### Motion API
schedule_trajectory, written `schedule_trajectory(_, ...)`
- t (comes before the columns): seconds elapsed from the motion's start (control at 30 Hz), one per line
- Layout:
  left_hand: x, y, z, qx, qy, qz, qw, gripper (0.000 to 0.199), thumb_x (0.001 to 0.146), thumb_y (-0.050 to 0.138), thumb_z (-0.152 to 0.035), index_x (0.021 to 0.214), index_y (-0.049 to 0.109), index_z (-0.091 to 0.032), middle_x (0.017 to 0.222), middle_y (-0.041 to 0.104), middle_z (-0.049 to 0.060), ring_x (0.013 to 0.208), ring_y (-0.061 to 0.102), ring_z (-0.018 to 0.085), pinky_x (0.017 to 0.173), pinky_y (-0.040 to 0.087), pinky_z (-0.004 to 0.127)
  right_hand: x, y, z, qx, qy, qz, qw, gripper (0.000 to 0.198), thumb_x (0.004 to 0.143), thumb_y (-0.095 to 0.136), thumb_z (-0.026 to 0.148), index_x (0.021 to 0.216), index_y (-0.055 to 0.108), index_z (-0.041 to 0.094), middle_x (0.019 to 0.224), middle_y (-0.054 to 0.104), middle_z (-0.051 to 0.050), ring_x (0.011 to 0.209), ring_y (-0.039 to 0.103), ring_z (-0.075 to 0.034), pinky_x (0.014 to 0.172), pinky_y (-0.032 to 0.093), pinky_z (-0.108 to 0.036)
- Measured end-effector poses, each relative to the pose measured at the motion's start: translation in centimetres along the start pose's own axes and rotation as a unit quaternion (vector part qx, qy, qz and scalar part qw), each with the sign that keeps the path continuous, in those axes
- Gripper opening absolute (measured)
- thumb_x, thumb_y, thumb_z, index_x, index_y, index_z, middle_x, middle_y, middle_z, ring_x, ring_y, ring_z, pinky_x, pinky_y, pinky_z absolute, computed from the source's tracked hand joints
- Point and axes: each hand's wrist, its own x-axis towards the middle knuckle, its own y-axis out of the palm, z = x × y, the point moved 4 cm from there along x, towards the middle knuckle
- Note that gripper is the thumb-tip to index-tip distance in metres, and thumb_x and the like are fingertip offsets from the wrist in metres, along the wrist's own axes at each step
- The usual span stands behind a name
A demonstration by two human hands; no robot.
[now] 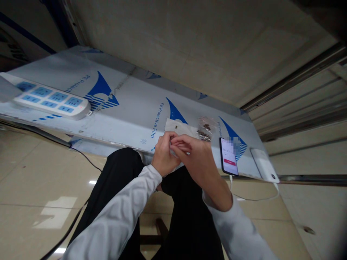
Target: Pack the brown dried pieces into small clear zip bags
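One piece (176,127) lies on the mid-frame sheet (187,128), dark bits (204,134) in the bag (213,122), so we judge work unfinished, left hand (163,156) and right hand (199,153) meeting, fingers bunched, hold unclear.

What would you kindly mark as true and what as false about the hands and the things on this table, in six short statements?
1. A white cable runs from the phone. True.
2. The phone lies face down. False: it lies face up, lit.
3. The power strip lies left of the bag. True.
4. The left hand and right hand meet at the fingers. True.
5. The bag is opaque. False: it is clear, and dark pieces show through.
6. Both hands wear gloves. False: they are bare.
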Motion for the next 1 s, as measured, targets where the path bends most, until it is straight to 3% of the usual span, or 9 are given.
schedule_trajectory(0.1,0.2,-0.2,0.1,-0.003,-0.011,-0.013,1.000,0.030,0.067,0.063,-0.017,0.091,0.045,-0.022,0.080,0.057,0.000,0.074,0.057,0.016,0.069,0.046,0.028,-0.3,-0.3,-0.8,0.025,-0.020,-0.008,0.999,0.016,0.084,0.057,0.018,0.090,0.070,0.023,0.092,0.074,-0.001,0.080,0.069,-0.016,0.075,0.052,-0.028)
schedule_trajectory(0.23,0.7,-0.6,0.7,-0.015,-0.027,-0.054,0.998,0.033,0.069,0.068,-0.022,0.094,0.046,-0.021,0.074,0.055,-0.003,0.069,0.057,0.013,0.071,0.047,0.027,2.2,-0.9,-5.9,0.054,0.044,-0.130,0.989,0.018,0.082,0.057,0.024,0.094,0.069,0.018,0.087,0.073,-0.005,0.076,0.069,-0.017,0.071,0.053,-0.028)
schedule_trajectory(0.37,1.2,-0.8,1.6,-0.032,-0.040,-0.066,0.996,0.039,0.069,0.073,-0.028,0.097,0.047,-0.021,0.083,0.063,0.000,0.074,0.062,0.014,0.073,0.048,0.028,6.4,2.3,-11.6,-0.059,0.116,-0.069,0.989,0.018,0.080,0.057,0.024,0.086,0.070,0.014,0.079,0.073,-0.008,0.072,0.067,-0.017,0.071,0.050,-0.028)
schedule_trajectory(0.47,1.3,-0.8,2.1,-0.026,-0.046,-0.065,0.996,0.043,0.066,0.077,-0.032,0.096,0.049,-0.021,0.086,0.066,0.001,0.077,0.063,0.015,0.075,0.049,0.030,8.3,4.8,-13.2,-0.136,0.155,-0.029,0.978,0.023,0.081,0.058,0.033,0.082,0.071,0.014,0.081,0.072,-0.010,0.075,0.067,-0.020,0.073,0.048,-0.030)
schedule_trajectory(0.6,1.4,-0.9,2.1,-0.016,-0.042,-0.061,0.997,0.043,0.066,0.077,-0.030,0.097,0.048,-0.021,0.086,0.066,0.001,0.079,0.064,0.016,0.076,0.049,0.031,8.5,5.2,-12.2,-0.162,0.171,-0.052,0.970,0.021,0.078,0.059,0.032,0.079,0.071,0.015,0.081,0.071,-0.011,0.076,0.065,-0.021,0.071,0.047,-0.032)
schedule_trajectory(0.77,1.5,-0.9,1.9,0.001,-0.040,-0.053,0.998,0.041,0.066,0.074,-0.024,0.097,0.047,-0.021,0.085,0.063,0.000,0.078,0.061,0.016,0.076,0.048,0.030,5.1,1.6,-7.3,0.016,0.093,-0.151,0.984,0.026,0.078,0.062,0.041,0.077,0.070,0.017,0.069,0.068,-0.004,0.061,0.058,-0.015,0.061,0.044,-0.027)
schedule_trajectory(0.87,1.4,-0.8,1.6,-0.002,-0.027,-0.042,0.999,0.039,0.067,0.072,-0.022,0.097,0.047,-0.021,0.085,0.061,0.000,0.079,0.060,0.016,0.075,0.047,0.030,2.5,0.7,-4.0,0.046,0.031,-0.113,0.992,0.019,0.078,0.065,0.037,0.077,0.070,0.018,0.066,0.063,-0.001,0.057,0.052,-0.012,0.057,0.042,-0.025)
schedule_trajectory(1.0,1.0,-0.6,1.6,-0.018,-0.025,-0.015,0.999,0.037,0.068,0.066,-0.017,0.099,0.047,-0.021,0.083,0.060,0.000,0.078,0.059,0.016,0.074,0.046,0.030,0.9,1.6,-2.0,-0.040,-0.031,-0.022,0.998,0.020,0.084,0.061,0.030,0.071,0.072,0.020,0.068,0.056,-0.001,0.070,0.054,-0.014,0.066,0.042,-0.027)
